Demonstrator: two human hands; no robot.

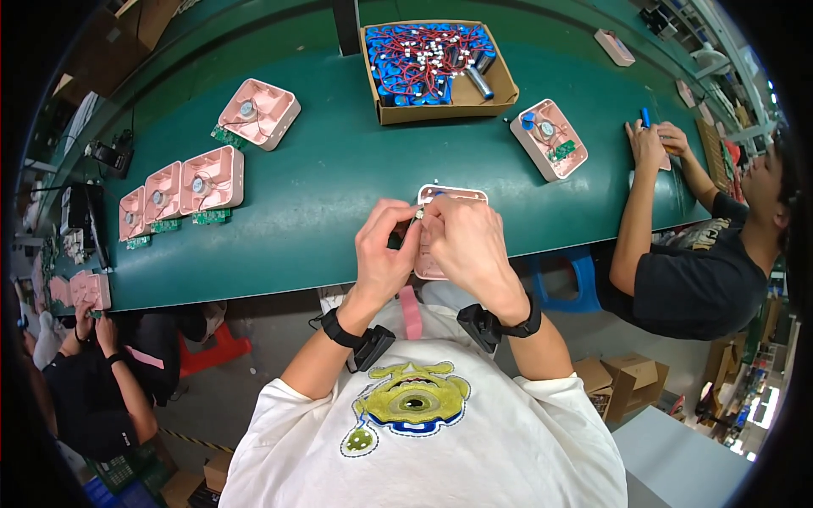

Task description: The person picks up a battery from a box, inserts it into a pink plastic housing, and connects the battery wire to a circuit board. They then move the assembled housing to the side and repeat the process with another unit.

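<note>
A pink plastic housing (429, 266) lies at the table's near edge, mostly covered by my hands. Just above it my left hand (386, 247) is closed in a pinch at a small whitish connector (419, 213). My right hand (467, 242) comes in from the other side, its fingers bent and closed, fingertips meeting the left ones at the connector. What lies between the right fingertips is hidden by the back of that hand. A bit of blue shows inside the housing behind the fingers.
A cardboard box (398, 116) of blue batteries with red wires stands ahead. Pink housings with speakers and green boards lie left (213, 176), far left (259, 113) and right (549, 140). Co-workers sit at the right (694, 279) and lower left (93, 398). A blue stool (569, 288) is beside me.
</note>
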